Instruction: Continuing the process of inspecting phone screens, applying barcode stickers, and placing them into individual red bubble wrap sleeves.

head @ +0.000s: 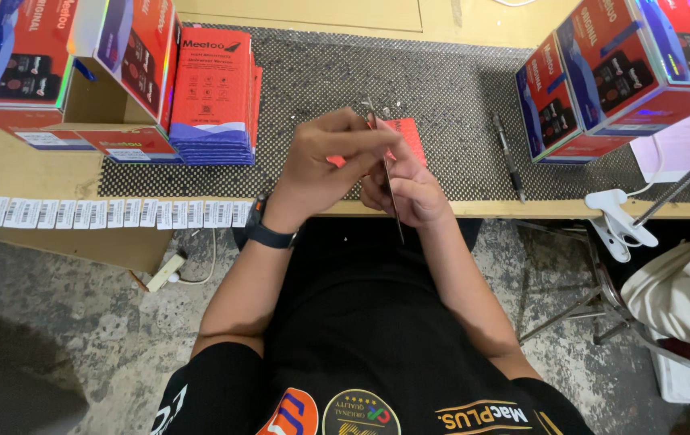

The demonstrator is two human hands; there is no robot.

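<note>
Thin metal tweezers (391, 189) and glossy red packet (404, 137) between both hands.

Wooden workbench (31, 173), dark textured mat (441, 89), mottled concrete floor (63, 322)

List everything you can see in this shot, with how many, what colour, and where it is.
Red packet: one, red, held at the mat's near edge between both hands.
Tweezers: one, metal, in the hands, pointing toward the person.
Stack of packets: one stack, red and blue, left on the mat.
Boxes left: several, red and blue, far left.
Boxes right: several, red and blue, far right.
Pen: one, black, right on the mat.
Label strip: one row, white, along the table's front edge.
Mat: one, dark mesh, on the table.
Clip lamp: one, white, right edge.
Wristwatch: one, black.
Left hand.
Right hand.
</note>
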